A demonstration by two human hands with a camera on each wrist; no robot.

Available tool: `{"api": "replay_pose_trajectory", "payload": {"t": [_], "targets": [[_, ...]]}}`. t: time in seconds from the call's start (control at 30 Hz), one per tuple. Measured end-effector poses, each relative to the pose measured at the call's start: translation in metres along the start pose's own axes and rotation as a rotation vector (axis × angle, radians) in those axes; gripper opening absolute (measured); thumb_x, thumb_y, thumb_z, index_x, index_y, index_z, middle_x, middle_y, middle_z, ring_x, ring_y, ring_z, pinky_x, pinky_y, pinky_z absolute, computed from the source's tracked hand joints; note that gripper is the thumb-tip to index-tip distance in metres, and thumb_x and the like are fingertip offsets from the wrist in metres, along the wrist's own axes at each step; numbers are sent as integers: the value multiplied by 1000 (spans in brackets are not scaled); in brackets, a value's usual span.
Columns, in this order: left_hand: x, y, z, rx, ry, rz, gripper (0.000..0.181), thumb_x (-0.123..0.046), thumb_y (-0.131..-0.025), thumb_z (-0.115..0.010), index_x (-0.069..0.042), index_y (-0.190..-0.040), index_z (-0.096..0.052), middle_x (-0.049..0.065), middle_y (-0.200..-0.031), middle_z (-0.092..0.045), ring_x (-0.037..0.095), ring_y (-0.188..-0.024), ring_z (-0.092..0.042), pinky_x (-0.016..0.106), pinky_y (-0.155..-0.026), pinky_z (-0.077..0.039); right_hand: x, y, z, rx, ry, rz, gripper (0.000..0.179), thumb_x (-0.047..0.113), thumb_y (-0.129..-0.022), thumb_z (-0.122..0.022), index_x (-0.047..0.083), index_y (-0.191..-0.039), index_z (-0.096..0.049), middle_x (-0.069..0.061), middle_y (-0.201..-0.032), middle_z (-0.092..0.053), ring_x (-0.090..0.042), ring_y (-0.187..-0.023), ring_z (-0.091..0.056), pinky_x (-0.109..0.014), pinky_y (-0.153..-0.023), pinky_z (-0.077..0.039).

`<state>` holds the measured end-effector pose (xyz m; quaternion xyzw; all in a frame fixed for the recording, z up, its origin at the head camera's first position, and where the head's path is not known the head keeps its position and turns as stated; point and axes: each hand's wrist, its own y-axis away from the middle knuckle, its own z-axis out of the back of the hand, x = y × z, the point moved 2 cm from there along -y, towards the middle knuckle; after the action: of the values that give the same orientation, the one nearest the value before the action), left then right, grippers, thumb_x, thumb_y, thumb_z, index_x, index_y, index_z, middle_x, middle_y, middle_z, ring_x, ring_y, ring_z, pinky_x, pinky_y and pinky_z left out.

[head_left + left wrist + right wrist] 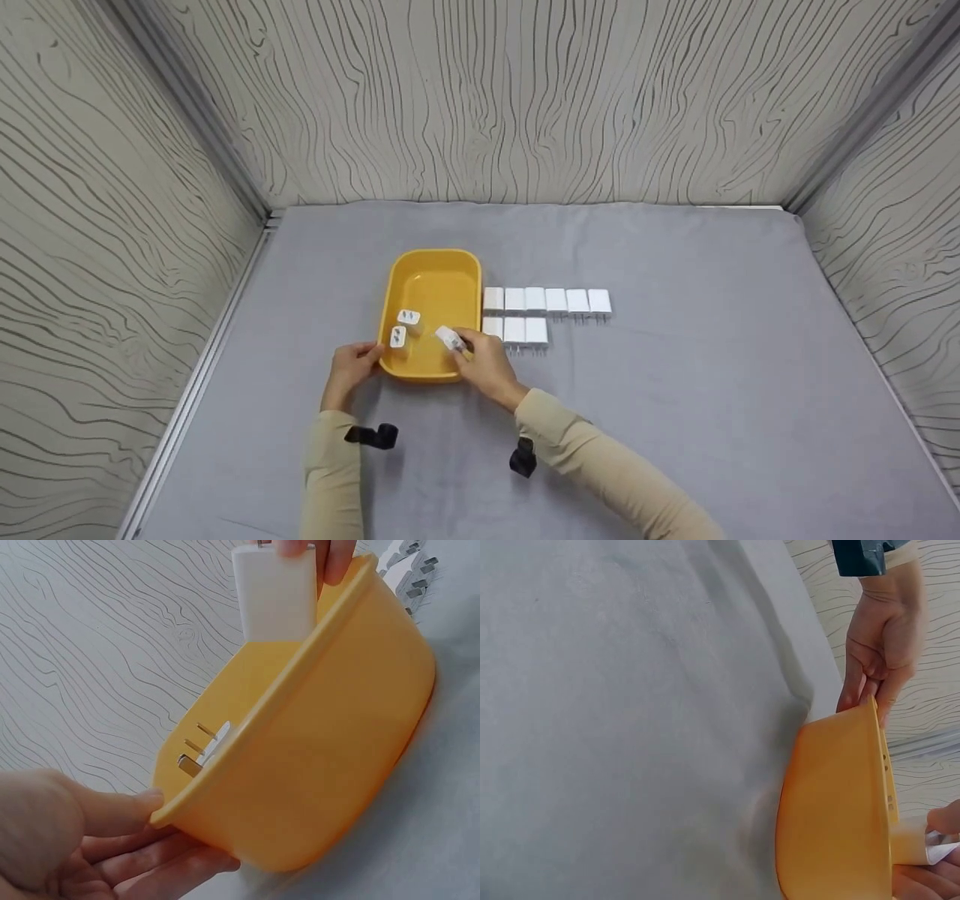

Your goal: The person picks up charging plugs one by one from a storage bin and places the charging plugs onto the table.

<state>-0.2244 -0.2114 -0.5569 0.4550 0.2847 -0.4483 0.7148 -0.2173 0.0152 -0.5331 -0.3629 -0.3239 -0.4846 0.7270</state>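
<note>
A yellow plastic tray (442, 289) stands on the cloth-covered table. My left hand (352, 369) grips its near left corner, thumb on the rim and fingers under the outside in the left wrist view. Over the near right part of the tray, my right hand (489, 369) pinches a white charger plug (448, 337); its broad side (276, 594) faces the left wrist camera. Two white charger plugs (409, 318) (398, 337) stand inside along the left wall, prongs up. In the right wrist view, the right hand and its plug are partly cut off.
Right of the tray lie two rows of white charger plugs, several in the back row (535, 298) and three in the front row (514, 330), prongs toward me. Wood-patterned panels (480, 105) wall the table at the back and sides.
</note>
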Motion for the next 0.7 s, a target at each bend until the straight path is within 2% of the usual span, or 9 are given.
{"api": "replay_pose_trajectory", "payload": {"t": [0.13, 0.23, 0.37, 0.47, 0.7], "targets": [[1, -1, 0, -2, 11, 14, 36, -15, -99, -53, 10, -124, -59, 28, -125, -62, 13, -89, -67, 32, -84, -58, -2, 2, 3, -27, -40, -2, 30, -3, -84, -65, -11, -113, -64, -27, -108, -70, -34, -98, -70, -38, -84, -58], [1, -1, 0, -1, 1, 23, 36, -16, -99, -53, 9, -124, -59, 27, -124, -63, 12, -88, -66, 32, -86, -57, -4, 5, 7, -36, -113, -37, 32, -3, -84, -66, -12, -115, -63, -29, -110, -69, -36, -99, -69, -36, -83, -59], [2, 0, -1, -5, 37, 22, 37, -15, -99, -53, 10, -125, -58, 28, -125, -62, 13, -88, -66, 32, -85, -58, -8, 9, 11, -58, -210, -73, 34, -2, -85, -67, -13, -117, -61, -32, -112, -67, -40, -101, -68, -34, -84, -58], [2, 0, -1, -13, 75, 20, 37, -14, -98, -54, 11, -126, -57, 30, -126, -61, 15, -90, -67, 31, -84, -58, -12, 12, 15, -85, -238, -76, 35, -2, -84, -68, -14, -116, -61, -34, -113, -65, -42, -101, -68, -35, -85, -58], [2, -1, -1, -17, 38, 20, 37, -14, -99, -54, 11, -125, -58, 30, -127, -60, 18, -94, -67, 33, -85, -58, -20, 16, 19, -118, -270, -101, 36, -1, -84, -68, -14, -117, -60, -34, -114, -65, -42, -104, -67, -36, -87, -57]]}}
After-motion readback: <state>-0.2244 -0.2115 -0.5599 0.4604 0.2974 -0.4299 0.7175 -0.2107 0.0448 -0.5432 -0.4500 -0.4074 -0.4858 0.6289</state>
